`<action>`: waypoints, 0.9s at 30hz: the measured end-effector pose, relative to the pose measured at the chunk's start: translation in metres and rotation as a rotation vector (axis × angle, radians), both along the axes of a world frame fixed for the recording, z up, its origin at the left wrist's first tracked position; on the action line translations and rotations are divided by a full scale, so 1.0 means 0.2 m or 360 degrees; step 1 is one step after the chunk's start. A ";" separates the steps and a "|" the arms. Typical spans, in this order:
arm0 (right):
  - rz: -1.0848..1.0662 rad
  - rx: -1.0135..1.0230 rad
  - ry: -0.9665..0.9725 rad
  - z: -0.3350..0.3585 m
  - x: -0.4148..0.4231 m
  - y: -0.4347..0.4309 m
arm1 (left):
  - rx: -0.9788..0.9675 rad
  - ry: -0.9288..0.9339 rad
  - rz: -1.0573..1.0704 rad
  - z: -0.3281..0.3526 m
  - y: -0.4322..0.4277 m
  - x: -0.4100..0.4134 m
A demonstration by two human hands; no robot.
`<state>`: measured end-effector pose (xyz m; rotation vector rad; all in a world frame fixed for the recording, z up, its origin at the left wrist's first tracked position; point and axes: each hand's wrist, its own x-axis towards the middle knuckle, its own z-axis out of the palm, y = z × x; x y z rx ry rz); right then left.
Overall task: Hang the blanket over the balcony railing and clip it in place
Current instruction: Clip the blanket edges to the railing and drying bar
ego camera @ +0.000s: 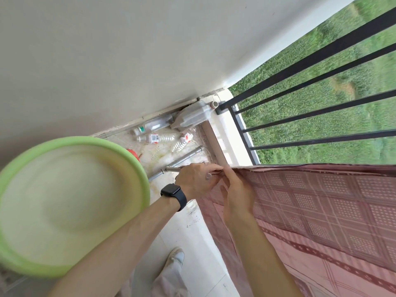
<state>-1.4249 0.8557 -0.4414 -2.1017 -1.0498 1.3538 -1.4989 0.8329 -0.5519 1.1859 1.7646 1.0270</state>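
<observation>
Pink checked blanket (321, 211) draped over black railing (300, 65), left hand (196, 182) and right hand (237, 198) side by side, fingers pinching its end edge, green basin (85, 139) close left, bottles (156, 138) and metal pipe (184, 158) littering floor beyond.

The blanket (321, 211) is made of thin cloth, matt and soft-looking, with little squares worked into it. The railing (300, 64) is made of black metal, painted smooth and dull. The green basin (75, 140) is made of smooth plastic. The bottles (156, 138) on the floor are made of clear, shiny plastic. The grey pipe (184, 158) beside them is made of dull metal. The wall (107, 50) is painted flat and matt. The floor (192, 232) is laid with pale, smooth tiles.
</observation>
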 end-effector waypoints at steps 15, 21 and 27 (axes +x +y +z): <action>-0.0063 -0.0033 -0.0390 -0.06 0.00 0.08 | -0.0425 -0.0046 -0.0309 -0.05 -0.20 -0.21; -0.0074 -0.0057 -0.0347 -0.04 0.00 0.08 | -0.0467 -0.0162 -0.0174 -0.06 -0.30 -0.32; -0.0028 -0.0024 -0.0337 -0.06 0.00 0.08 | -0.0428 -0.0284 0.0041 -0.04 -0.32 -0.35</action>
